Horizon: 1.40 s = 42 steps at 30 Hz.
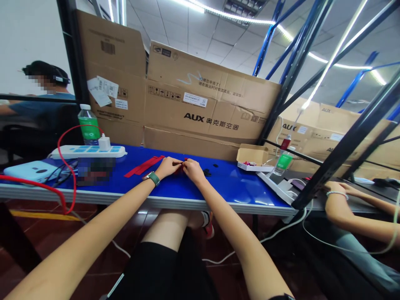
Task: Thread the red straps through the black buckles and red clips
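While AUX-printed cardboard (209,98) lines the bench (243,187)'s back edge, we've got our left hand (168,167) and right hand (193,171) both pinching a red piece (179,170), mostly hidden tbh.

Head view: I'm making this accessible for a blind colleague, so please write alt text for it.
A person's left hand and right hand meet, both pinching red material, at a blue table. Red strips lie to their left; small black pieces and, farther off, an open box lie to their right. Cardboard stands at the back.
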Motion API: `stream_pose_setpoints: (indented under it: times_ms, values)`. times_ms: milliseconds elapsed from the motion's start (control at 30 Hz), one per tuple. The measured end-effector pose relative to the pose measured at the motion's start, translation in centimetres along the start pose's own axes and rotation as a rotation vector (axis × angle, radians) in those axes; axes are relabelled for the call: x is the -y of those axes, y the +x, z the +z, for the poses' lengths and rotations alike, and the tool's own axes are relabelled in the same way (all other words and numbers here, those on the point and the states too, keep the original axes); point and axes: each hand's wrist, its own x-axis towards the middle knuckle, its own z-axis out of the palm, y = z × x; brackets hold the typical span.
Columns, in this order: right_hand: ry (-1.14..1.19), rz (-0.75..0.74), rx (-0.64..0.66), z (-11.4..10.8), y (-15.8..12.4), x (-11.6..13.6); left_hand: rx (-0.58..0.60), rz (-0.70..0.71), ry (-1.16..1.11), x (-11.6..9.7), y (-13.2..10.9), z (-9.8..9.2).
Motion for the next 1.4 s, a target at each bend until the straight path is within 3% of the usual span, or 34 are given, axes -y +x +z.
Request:
stream_pose_setpoints:
  times_ms: [300, 567, 800, 1000, 1233, 1400]
  values:
    - [-0.081, 0.148, 0.084, -0.6, -0.2, 1.0, 0.071, 0.091, 0.140, -2.0, -0.4, -0.4]
    - [-0.108, 0.181, 0.137, -0.4, -0.1, 1.1, 0.109, 0.091, 0.298, -3.0, -0.4, -0.2]
    - [0.201, 0.195, -0.140, 0.6, -0.1, -0.6, -0.023, 0.093, 0.053, -2.1, -0.3, -0.3]
    - [0.235, -0.050, -0.072, 0.0, -0.4, -0.6, -0.027, 0.114, 0.063, -2.1, -0.4, -0.7]
    - [0.736, 0.282, -0.212, 1.6, 0.4, -1.1, -0.148, 0.098, 0.022, -2.2, -0.2, -0.9]
    - [0.942, 0.253, -0.119, 2.0, 0.8, -2.4, -0.090, 0.125, 0.010, -2.6, -0.4, -0.9]
